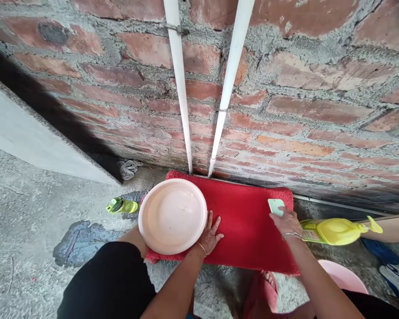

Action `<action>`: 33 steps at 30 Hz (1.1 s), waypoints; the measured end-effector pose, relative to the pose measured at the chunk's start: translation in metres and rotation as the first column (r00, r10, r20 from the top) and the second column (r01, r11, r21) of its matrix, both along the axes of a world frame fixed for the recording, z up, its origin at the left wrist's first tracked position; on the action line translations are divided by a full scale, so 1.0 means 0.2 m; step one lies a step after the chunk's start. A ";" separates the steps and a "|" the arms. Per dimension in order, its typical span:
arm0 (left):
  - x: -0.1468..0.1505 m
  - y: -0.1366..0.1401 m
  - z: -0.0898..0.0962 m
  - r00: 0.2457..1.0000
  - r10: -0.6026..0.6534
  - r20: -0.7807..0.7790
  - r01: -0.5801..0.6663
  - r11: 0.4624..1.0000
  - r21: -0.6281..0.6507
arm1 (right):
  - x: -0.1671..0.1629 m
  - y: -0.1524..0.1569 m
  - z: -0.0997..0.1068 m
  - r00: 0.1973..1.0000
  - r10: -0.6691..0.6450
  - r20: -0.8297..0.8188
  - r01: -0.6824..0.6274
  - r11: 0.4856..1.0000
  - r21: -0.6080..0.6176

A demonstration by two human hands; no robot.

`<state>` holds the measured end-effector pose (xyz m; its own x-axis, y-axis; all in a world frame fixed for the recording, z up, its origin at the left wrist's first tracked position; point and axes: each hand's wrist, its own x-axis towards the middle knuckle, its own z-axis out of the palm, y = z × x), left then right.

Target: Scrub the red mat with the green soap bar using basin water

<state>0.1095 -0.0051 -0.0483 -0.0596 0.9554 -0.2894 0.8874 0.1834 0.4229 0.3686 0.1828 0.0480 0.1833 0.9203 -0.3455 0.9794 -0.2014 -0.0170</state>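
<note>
Head view: hands well apart, both on a red mat (242, 230) that lies under and between them. Left hand (210, 235) flat, palm down, fingers spread, gripping nothing; the spread likely lets it press over a broad patch and check the mat from sliding. Right hand (286, 220) closed round a pale green piece (275, 206), gripped near one end so that its far part juts ahead of the fingers. Low grip probably gives control close to the surface; whether the piece is soap, a brush or other, cannot tell.

Basin (171, 217), pale pink, on the mat just outside the left hand, overlapping that end. Its rim comes right up to the left hand; contact uncertain. Judged: its weight helps pin that end, and the spot leaves the stretch between the hands bare. A shallow layer of liquid may be inside; not clear.

Yellow pump bottle (339, 231) just beyond the right wrist, on its outer side, within easy reach of that hand. Upright or tilted: cannot tell, wide-angle lean. Pink tub (344, 275) nearer the body, partly behind the right forearm. Green bottle (123, 205) on the floor, past the basin from the left hand; off the mat, it takes up no room between the hands.
</note>
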 end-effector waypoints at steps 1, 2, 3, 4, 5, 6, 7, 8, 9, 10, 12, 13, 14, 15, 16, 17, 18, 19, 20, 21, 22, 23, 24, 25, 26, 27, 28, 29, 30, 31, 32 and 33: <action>0.00 0.00 0.01 1.000 -0.005 -0.004 0.005 1.000 -0.010 | -0.08 -0.01 0.01 0.998 0.046 -0.035 -0.046 0.999 0.006; 0.00 0.00 0.03 1.000 -0.013 -0.008 0.013 1.000 -0.019 | -0.18 -0.02 0.01 0.992 0.106 -0.072 -0.105 0.994 0.014; 0.01 0.01 0.05 1.000 -0.016 -0.015 0.016 1.000 -0.027 | -0.30 -0.03 0.01 0.980 0.168 -0.109 -0.166 0.986 0.027; 0.02 0.00 0.07 1.000 -0.017 -0.026 0.016 0.999 -0.036 | -0.43 -0.04 0.01 0.963 0.229 -0.143 -0.226 0.973 0.043; 0.03 0.00 0.09 0.999 -0.014 -0.042 0.012 0.999 -0.048 | -0.56 -0.04 0.01 0.942 0.288 -0.170 -0.282 0.957 0.060; 0.04 0.00 0.10 0.998 -0.008 -0.063 0.004 0.998 -0.065 | -0.69 -0.05 0.01 0.917 0.350 -0.192 -0.341 0.937 0.078; 0.06 -0.01 0.12 0.996 0.001 -0.092 -0.009 0.996 -0.087 | -0.80 -0.05 0.01 0.888 0.411 -0.205 -0.400 0.911 0.097; 0.07 -0.01 0.14 0.992 0.003 -0.124 -0.017 0.994 -0.109 | -0.90 -0.06 0.01 0.858 0.470 -0.209 -0.456 0.883 0.114; 0.08 -0.02 0.15 0.988 -0.007 -0.154 -0.013 0.992 -0.129 | -0.98 -0.05 0.01 0.829 0.519 -0.207 -0.504 0.855 0.121; 0.09 -0.02 0.15 0.983 -0.027 -0.181 0.000 0.989 -0.148 | -1.04 -0.04 0.01 0.804 0.560 -0.202 -0.546 0.829 0.122; 0.10 -0.03 0.16 0.972 -0.075 -0.224 0.037 0.985 -0.170 | -1.08 0.00 0.00 0.777 0.603 -0.181 -0.596 0.797 0.096; 0.10 -0.03 0.15 0.967 -0.096 -0.237 0.055 0.983 -0.175 | -1.06 0.02 -0.01 0.778 0.606 -0.164 -0.603 0.794 0.074; 0.10 -0.03 0.14 0.963 -0.109 -0.246 0.066 0.982 -0.178 | -1.01 0.05 -0.01 0.786 0.601 -0.146 -0.601 0.798 0.053; 0.10 -0.02 0.13 0.960 -0.114 -0.255 0.069 0.982 -0.178 | -0.94 0.09 -0.02 0.799 0.587 -0.128 -0.589 0.808 0.033; 0.10 -0.02 0.12 0.958 -0.114 -0.263 0.068 0.982 -0.177 | -0.84 0.12 -0.02 0.819 0.564 -0.108 -0.566 0.824 0.017; 0.10 -0.02 0.11 0.956 -0.111 -0.271 0.065 0.982 -0.175 | -0.71 0.15 -0.02 0.843 0.531 -0.088 -0.533 0.846 0.006; 0.11 -0.02 0.09 0.954 -0.108 -0.281 0.060 0.982 -0.177 | -0.58 0.18 -0.02 0.869 0.489 -0.069 -0.490 0.871 -0.001; 0.11 -0.02 0.08 0.951 -0.106 -0.290 0.054 0.982 -0.182 | -0.43 0.20 -0.02 0.899 0.435 -0.050 -0.435 0.900 -0.006; 0.12 -0.02 0.06 0.949 -0.106 -0.297 0.051 0.981 -0.188 | -0.28 0.22 -0.02 0.930 0.366 -0.030 -0.367 0.930 -0.014; 0.12 -0.02 0.05 0.947 -0.107 -0.303 0.049 0.980 -0.192 | -0.13 0.23 -0.01 0.959 0.285 -0.010 -0.285 0.958 -0.025; 0.12 -0.02 0.05 0.945 -0.108 -0.309 0.049 0.980 -0.192 | 0.01 0.23 0.00 0.982 0.191 0.013 -0.190 0.981 -0.035; 0.12 -0.02 0.04 0.943 -0.109 -0.315 0.050 0.981 -0.190 | 0.13 0.23 0.00 0.995 0.091 0.036 -0.089 0.995 -0.047; 0.12 -0.02 0.04 0.941 -0.109 -0.319 0.051 0.981 -0.186 | 0.24 0.23 0.02 0.998 -0.008 0.056 0.012 0.998 -0.060; 0.12 -0.02 0.05 0.941 -0.109 -0.322 0.051 0.982 -0.183 | 0.32 0.22 0.03 0.993 -0.093 0.070 0.098 0.993 -0.068; 0.12 -0.01 0.05 0.940 -0.108 -0.323 0.050 0.982 -0.184 | 0.38 0.21 0.04 0.984 -0.160 0.078 0.166 0.983 -0.073; 0.12 -0.01 0.06 0.940 -0.108 -0.323 0.047 0.981 -0.190 | 0.42 0.19 0.04 0.976 -0.204 0.076 0.209 0.975 -0.075; 0.12 -0.01 0.07 0.940 -0.107 -0.323 0.043 0.979 -0.200 | 0.43 0.18 0.05 0.973 -0.220 0.065 0.224 0.972 -0.077; 0.12 -0.01 0.08 0.940 -0.108 -0.325 0.041 0.978 -0.207 | 0.42 0.16 0.05 0.977 -0.208 0.044 0.210 0.975 -0.077; 0.11 -0.01 0.09 0.939 -0.108 -0.328 0.040 0.977 -0.210 | 0.39 0.15 0.04 0.985 -0.172 0.019 0.173 0.982 -0.069; 0.11 -0.01 0.10 0.937 -0.110 -0.332 0.041 0.977 -0.210 | 0.34 0.13 0.04 0.993 -0.117 -0.007 0.117 0.992 -0.057; 0.11 -0.01 0.11 0.934 -0.113 -0.338 0.043 0.977 -0.208 | 0.29 0.12 0.03 0.998 -0.049 -0.030 0.048 0.998 -0.043; 0.11 -0.02 0.12 0.932 -0.116 -0.344 0.045 0.977 -0.209 | 0.23 0.11 0.02 0.999 0.028 -0.046 -0.029 0.999 -0.027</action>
<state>0.1310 -0.0087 -0.0238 -0.1168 0.8882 -0.4444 0.9874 0.1518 0.0439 0.4149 0.2053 0.0528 0.1409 0.9149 -0.3783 0.9830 -0.1746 -0.0563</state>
